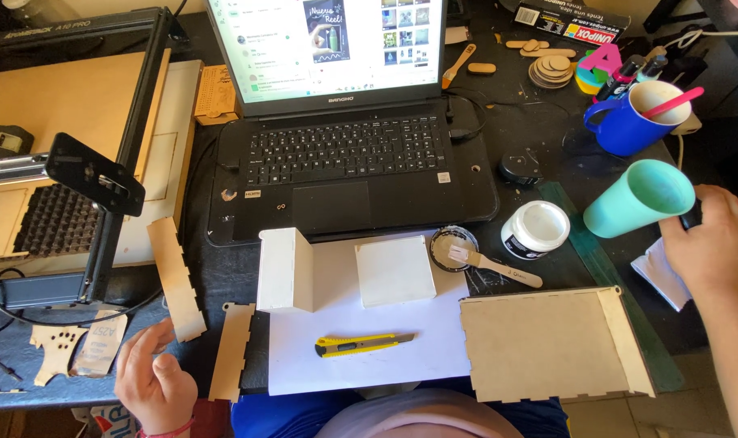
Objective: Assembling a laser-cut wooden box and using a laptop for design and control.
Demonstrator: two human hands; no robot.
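My left hand (151, 375) hovers open at the bottom left, palm up and holding nothing, just below a notched wooden strip (175, 278) and left of a second strip (232, 352). My right hand (707, 240) at the right edge is closed around a dark handle attached to a teal tube-shaped tool (638, 199), which is tilted over the desk. Below it lies a shallow wooden box panel (547, 345). On a white sheet (369, 369) rest a yellow utility knife (365, 344) and two white-painted pieces (286, 268) (395, 269).
An open laptop (344, 138) sits at the back centre and a laser engraver frame (101, 174) at the left. A white paint jar (535, 229), its lid with a brush (499, 268), a blue mug (628, 122) and wooden cut-outs (551, 69) stand at the right.
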